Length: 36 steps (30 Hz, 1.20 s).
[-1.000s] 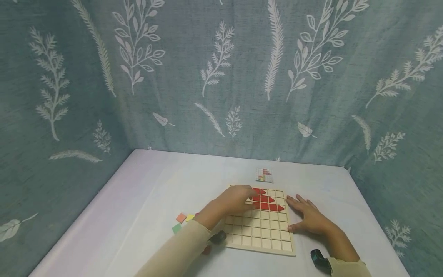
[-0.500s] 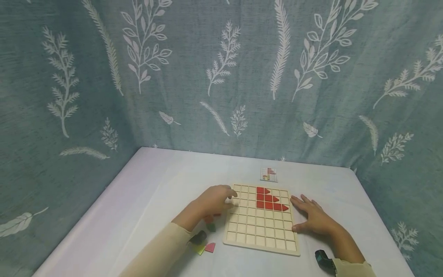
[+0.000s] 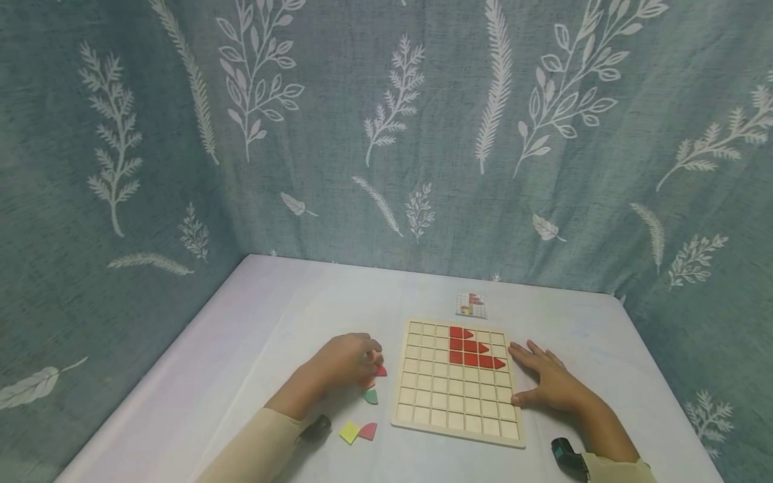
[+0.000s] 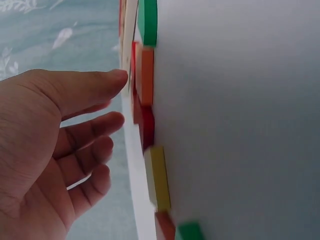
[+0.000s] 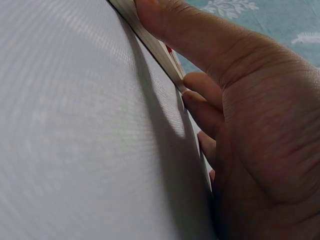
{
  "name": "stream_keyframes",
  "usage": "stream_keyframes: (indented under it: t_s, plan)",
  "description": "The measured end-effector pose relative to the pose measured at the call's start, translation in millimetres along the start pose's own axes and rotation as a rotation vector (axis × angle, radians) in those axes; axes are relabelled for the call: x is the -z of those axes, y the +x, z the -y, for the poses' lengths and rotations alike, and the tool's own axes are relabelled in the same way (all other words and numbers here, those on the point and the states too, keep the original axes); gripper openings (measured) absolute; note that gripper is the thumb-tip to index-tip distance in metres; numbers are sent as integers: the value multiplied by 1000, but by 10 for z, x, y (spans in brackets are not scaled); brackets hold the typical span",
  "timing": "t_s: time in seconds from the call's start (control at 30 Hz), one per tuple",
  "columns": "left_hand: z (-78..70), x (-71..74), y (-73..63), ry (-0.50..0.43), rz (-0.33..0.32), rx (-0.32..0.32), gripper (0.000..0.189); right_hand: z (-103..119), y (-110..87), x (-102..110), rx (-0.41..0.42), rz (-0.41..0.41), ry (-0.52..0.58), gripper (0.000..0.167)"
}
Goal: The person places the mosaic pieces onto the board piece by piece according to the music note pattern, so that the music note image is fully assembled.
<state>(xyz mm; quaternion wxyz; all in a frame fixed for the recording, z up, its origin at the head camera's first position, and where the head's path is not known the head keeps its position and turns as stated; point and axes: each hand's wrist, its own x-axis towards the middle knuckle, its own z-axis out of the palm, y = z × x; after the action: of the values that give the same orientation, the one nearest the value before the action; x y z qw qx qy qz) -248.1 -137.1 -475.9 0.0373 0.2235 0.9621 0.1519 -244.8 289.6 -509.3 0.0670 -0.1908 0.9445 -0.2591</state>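
Observation:
My left hand (image 3: 345, 359) hovers over a loose group of small coloured tiles left of the board. In the left wrist view its thumb and bent fingers are apart, with nothing held between them. Near them lie an orange tile (image 4: 147, 76), a red tile (image 4: 147, 127) and a yellow tile (image 4: 158, 179). My right hand (image 3: 551, 381) rests at the right edge of the wooden grid board (image 3: 439, 387), fingers spread and thumb touching the rim. Three rows of red tiles (image 3: 471, 359), with pointed right ends, fill cells in the board's upper part.
Behind the board lies a small picture card (image 3: 470, 306) with a gridded pattern. A yellow square tile (image 3: 349, 433), a pink quarter-round tile (image 3: 367, 431) and a green tile (image 3: 371, 397) lie left of the board. A leaf-patterned curtain (image 3: 338, 147) stands behind the white table (image 3: 290, 302).
My left hand has moved from over the red rows leftward, off the board, and down to the loose tiles. The right hand stays at the board's edge. The head view has shifted slightly.

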Motion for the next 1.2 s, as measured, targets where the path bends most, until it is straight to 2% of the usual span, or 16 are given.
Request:
stream_keyframes:
  t_s: [0.13,0.3,0.37,0.53,0.6,0.77,1.0,1.07,1.13,1.2]
  plan:
    - [79,36,-58,-64,-7,67,28,17,-11,10,15,0,8,114]
    - [131,39,-71,-73,-7,124,28,18,-11,10,15,0,11,114]
    - [133,21,-53,-54,-6,111,26,13,-9,9,13,0,2,114]
    - [100,-33,17,51,-18,-13,16,4,-2,9,8,-1,3,114]
    - [77,-45,43,70,-19,-40,13,0,0,5,5,-1,8,115]
    - [21,-48,103,51,13,-15,10,-15,-1,-3,3,-2,10,115]
    - [-25,-24,191,18,76,82,13,-37,3,-12,5,-6,7,113]
    - [-33,-23,214,12,81,93,14,-35,3,-14,6,-4,6,113]
    - [-53,-24,241,6,79,92,16,-29,3,-12,4,-4,8,113]
    - [-71,-33,277,16,59,53,17,-26,3,-9,2,-5,3,114]
